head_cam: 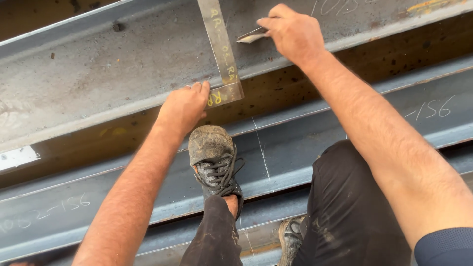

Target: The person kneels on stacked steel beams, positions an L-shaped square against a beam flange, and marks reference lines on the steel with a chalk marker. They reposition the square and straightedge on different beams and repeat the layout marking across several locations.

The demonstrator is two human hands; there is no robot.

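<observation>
My left hand (185, 105) presses on the short leg of a metal square (221, 54), which lies across the top flange of a grey steel beam (98, 74). The square's long blade runs away from me over the flange. My right hand (293, 32) grips a flat white soapstone marker (250, 37), its tip just to the right of the blade on the beam's surface. My left shoe (213, 157) stands on a lower steel beam (295, 148) right below the square.
Several parallel steel beams lie side by side, with chalk writing on them. A white chalk line (262, 148) crosses the lower beam. Dark gaps (74, 148) run between beams. My right shoe (291, 236) rests on the nearest beam, under my black-trousered knee.
</observation>
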